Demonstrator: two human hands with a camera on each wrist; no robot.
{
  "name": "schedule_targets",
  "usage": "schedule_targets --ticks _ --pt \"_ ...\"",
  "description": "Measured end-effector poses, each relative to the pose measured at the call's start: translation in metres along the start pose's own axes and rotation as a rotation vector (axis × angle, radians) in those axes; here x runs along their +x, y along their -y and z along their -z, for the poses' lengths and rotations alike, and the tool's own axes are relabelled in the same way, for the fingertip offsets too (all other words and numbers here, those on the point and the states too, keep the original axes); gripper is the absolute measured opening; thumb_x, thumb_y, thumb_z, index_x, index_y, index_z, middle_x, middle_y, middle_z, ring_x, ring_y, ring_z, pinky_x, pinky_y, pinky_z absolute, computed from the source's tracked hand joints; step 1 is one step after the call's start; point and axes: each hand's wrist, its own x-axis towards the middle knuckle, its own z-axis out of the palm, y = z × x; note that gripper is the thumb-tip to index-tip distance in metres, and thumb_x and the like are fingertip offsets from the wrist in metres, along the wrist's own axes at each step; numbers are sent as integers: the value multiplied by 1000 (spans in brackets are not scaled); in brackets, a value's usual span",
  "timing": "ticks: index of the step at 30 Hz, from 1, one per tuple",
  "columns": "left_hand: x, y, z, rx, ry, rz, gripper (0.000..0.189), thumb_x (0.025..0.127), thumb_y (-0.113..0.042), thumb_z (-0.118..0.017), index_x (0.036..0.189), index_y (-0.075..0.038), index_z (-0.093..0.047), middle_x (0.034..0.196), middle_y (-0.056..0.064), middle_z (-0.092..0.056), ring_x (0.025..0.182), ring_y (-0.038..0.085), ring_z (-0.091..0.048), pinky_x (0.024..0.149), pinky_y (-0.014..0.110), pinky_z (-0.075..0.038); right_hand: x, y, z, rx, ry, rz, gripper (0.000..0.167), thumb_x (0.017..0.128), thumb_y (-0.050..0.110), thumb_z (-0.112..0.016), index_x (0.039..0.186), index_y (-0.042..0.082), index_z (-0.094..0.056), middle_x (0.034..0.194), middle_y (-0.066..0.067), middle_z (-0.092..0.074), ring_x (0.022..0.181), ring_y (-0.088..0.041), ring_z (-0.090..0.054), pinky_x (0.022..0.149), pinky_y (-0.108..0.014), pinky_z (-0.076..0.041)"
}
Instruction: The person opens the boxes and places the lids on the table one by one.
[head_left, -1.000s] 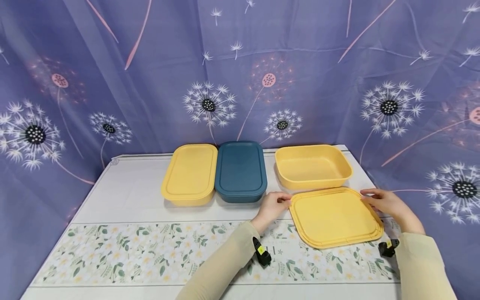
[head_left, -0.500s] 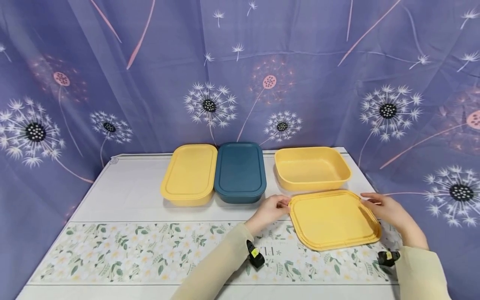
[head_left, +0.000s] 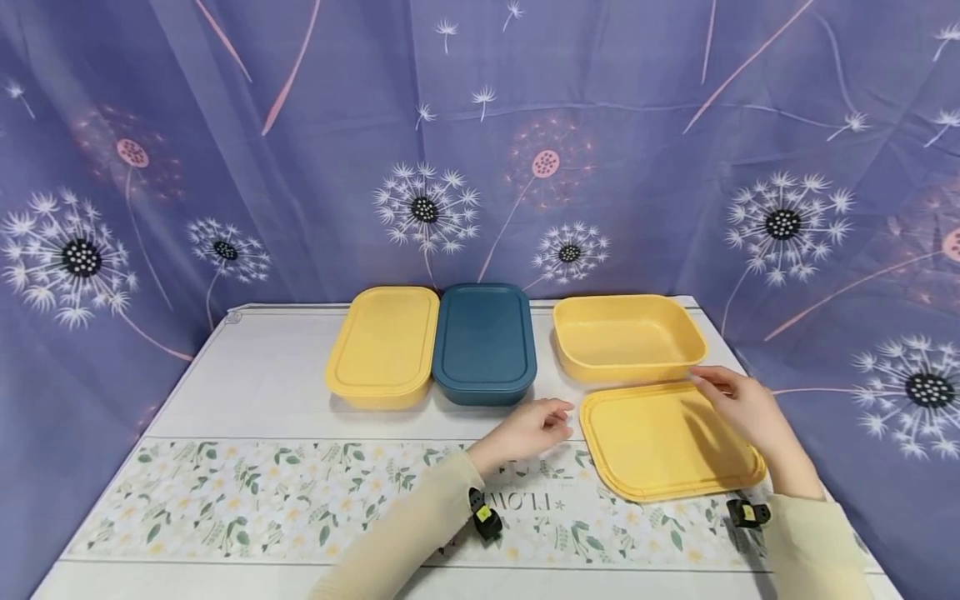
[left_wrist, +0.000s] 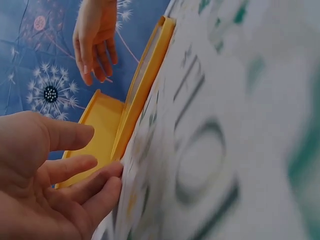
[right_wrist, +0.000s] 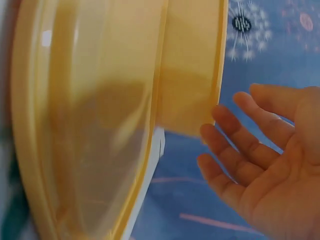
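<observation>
L grip relaxed nr yel. lid, R grip relaxed above it

Smooth, glossy plastic yellow lid, matt plastic blue box, creased cloth backdrop

Right hand beside a yellow lid and yellow container
Loosely bent fingers point toward the container's rim, contact unclear; a shadow lies across the lid, and blue dandelion-print cloth hangs behind.
</observation>
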Motion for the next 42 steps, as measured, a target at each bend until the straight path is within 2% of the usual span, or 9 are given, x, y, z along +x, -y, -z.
schedule_targets --ticks 4,6,8,12,18,24,29,35,42 --pt "-9 3 12 59 29 -6 44 104 -22 -59 145 -8 -54 128 8 -64 115 14 -62 95 24 -50 1 8 -10 8 -73 69 35 105 23 -57 127 -1 -67 116 -23 -69 95 -13 -65 73 -22 -51" --pt "-14 4 18 67 47 -4 45 104 -24 -59 146 -9 -53 127 6 -64 115 14 -61 95 25 -50 2 13 -13 18 -108 93 31 104 21 -59 124 0 -69 112 -22 -71 89 4 -59 68 -15 -48" --pt "-20 3 23 71 62 2 46 104 -25 -59 147 -10 -52 128 5 -64 115 13 -61 96 25 -50 2 20 -17 27 -136 114 28 103 19 -60 122 1 -70 110 -20 -72 85 13 -53 66 -14 -47" --pt "-32 3 34 89 71 -16 44 104 -23 -59 146 -9 -54 128 7 -64 114 12 -61 96 24 -50 5 37 -25 34 -141 141 26 103 20 -61 120 4 -72 104 -16 -74 82 6 -59 64 -18 -49" --pt "-55 1 56 111 60 -90 40 106 -21 -55 142 -4 -56 129 11 -65 114 16 -62 97 26 -50 11 61 -39 55 -73 184 26 103 20 -61 121 5 -72 100 -11 -76 81 -11 -67 63 -24 -52" --pt "-74 2 83 142 39 -165 42 107 -29 -52 145 -12 -55 133 10 -63 115 14 -61 97 28 -50 25 79 -51 53 -16 196 27 104 23 -59 122 7 -72 100 -8 -75 82 -21 -68 65 -30 -53" --pt "-87 2 107 157 -53 -197 44 106 -30 -55 146 -12 -54 132 11 -64 112 11 -63 96 29 -52 35 94 -58 57 16 204 29 105 26 -58 123 8 -71 101 -7 -74 84 -22 -68 67 -33 -54" --pt "-100 9 131 153 -205 -227 44 104 -24 -61 145 -11 -55 128 13 -65 111 18 -64 92 35 -54 42 107 -72 82 46 227 27 104 24 -60 122 8 -72 99 -7 -74 82 -20 -68 69 -34 -54" --pt "-109 21 144 282 -337 -219 43 101 -30 -65 139 -12 -61 134 7 -62 119 26 -60 98 48 -50 50 119 -89 105 74 257 23 103 19 -62 119 7 -73 99 -7 -74 82 -20 -68 73 -37 -55"
